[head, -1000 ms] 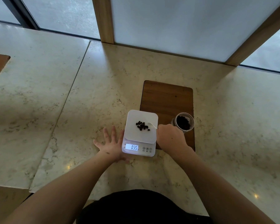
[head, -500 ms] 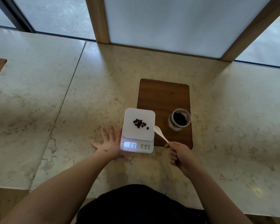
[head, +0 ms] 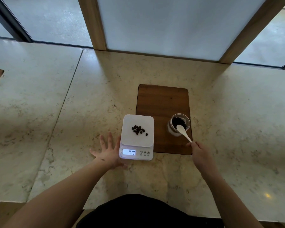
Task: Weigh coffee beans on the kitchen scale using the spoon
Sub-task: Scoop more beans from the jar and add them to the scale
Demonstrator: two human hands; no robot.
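Scale (head: pixel 137 137): beans (head: pixel 139 130) on top.
Left hand (head: pixel 108 151): fingers spread, beside the scale.
Right hand (head: pixel 200 153): pinching spoon (head: pixel 183 132), bowl seemingly over jar (head: pixel 179 125) right of the scale.

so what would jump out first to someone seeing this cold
Probably the white scale near the counter's front edge, its lit display reading 0.10 under a small cluster of coffee beans. Next, the white spoon in the right hand, tipped over the jar on the wooden board.

White scale (head: pixel 137 137) reading 0.10, beans (head: pixel 139 130) piled atop, white spoon (head: pixel 183 132) seemingly over jar (head: pixel 179 124)
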